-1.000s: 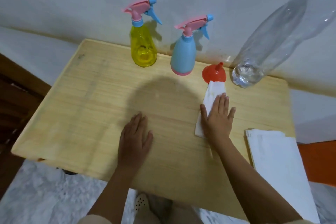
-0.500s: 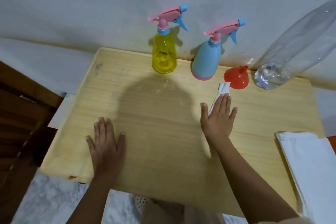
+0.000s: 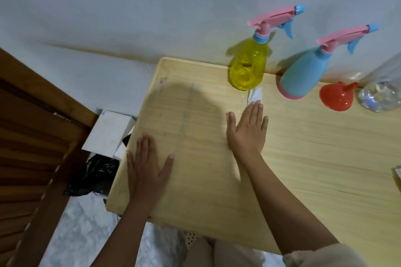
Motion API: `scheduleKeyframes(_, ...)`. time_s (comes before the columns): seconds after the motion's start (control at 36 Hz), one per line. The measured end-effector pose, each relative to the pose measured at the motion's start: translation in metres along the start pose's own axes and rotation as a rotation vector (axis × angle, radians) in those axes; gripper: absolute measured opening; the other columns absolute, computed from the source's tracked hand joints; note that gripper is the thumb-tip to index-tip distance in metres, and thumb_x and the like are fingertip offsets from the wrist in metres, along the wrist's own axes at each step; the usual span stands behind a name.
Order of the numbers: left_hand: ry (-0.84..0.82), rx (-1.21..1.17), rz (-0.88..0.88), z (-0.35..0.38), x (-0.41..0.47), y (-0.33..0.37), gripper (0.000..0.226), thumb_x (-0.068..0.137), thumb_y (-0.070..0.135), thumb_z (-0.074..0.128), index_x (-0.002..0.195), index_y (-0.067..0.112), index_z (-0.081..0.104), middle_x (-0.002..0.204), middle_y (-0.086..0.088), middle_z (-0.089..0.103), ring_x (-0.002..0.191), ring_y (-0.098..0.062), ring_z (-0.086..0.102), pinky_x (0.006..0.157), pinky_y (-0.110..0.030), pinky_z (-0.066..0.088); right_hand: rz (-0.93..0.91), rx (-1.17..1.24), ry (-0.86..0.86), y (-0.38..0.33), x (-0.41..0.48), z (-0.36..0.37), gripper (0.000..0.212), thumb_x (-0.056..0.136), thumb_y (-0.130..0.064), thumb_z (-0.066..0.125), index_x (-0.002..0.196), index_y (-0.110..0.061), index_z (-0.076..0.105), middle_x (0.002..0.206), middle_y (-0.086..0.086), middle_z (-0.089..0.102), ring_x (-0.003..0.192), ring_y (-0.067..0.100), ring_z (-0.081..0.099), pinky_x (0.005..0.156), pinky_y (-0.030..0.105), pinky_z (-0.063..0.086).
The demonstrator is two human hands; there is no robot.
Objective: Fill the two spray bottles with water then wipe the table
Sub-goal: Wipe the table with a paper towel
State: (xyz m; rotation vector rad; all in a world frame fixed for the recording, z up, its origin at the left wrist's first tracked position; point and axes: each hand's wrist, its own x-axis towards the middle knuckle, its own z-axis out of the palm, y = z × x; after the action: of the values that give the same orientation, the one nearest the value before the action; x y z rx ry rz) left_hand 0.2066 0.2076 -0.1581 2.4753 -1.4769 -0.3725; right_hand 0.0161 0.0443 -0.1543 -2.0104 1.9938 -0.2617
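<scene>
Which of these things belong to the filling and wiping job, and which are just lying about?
Job: yellow see-through spray bottle, pale blue spray bottle, red plastic funnel, clear plastic water bottle, white paper wipe under the right hand, light wooden table.

Lying about: white box and black plastic bag, down beside the table.

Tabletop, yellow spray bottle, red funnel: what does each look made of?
Pale wooden tabletop: wood or a wood-look laminate, matt; straight grain lines run across it.
Yellow see-through spray bottle: translucent plastic, glossy; light passes through it and its base shows through the wall.
Red funnel: opaque plastic, smooth with a slight sheen; there is a soft highlight on its cone, so it is probably moulded.
</scene>
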Motion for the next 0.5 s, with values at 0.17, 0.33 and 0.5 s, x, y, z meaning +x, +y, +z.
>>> scheduleKeyframes(0.17,-0.009,-0.006,0.022,-0.003,0.003,-0.004,0.088,0.085,0.07,0.018,0.151,0.015,0.0,0.157,0.005,-0.004,0.143,-0.005,-0.008,0.114,-0.028,-0.019,-0.024,-0.009,-0.019,-0.024,0.001,0.007,0.075,0.096,-0.056,0.013,0.149,-0.007,-0.005,0.159,0.008,-0.008,0.146,0.014,-0.012,0.118,0.035,-0.009)
scheduleKeyframes(0.33,0.011,-0.037,0.021,-0.004,0.003,-0.002,0.085,0.086,0.067,0.021,0.151,0.015,0.004,0.157,0.004,-0.002,0.143,-0.004,-0.009,0.114,-0.028,-0.019,-0.166,-0.054,-0.095,-0.067,0.011,0.023,0.076,0.095,-0.057,0.013,0.15,-0.007,-0.007,0.159,0.007,-0.009,0.146,0.015,-0.012,0.117,0.034,-0.011)
scheduleKeyframes(0.5,0.01,-0.041,0.012,-0.001,0.005,-0.003,0.084,0.087,0.065,0.027,0.15,0.012,0.012,0.157,0.0,0.008,0.143,-0.007,-0.002,0.116,-0.03,-0.015,-0.203,-0.085,-0.107,-0.081,0.017,0.027,0.079,0.094,-0.06,0.012,0.149,-0.006,-0.007,0.159,0.008,-0.011,0.146,0.016,-0.013,0.118,0.035,-0.01)
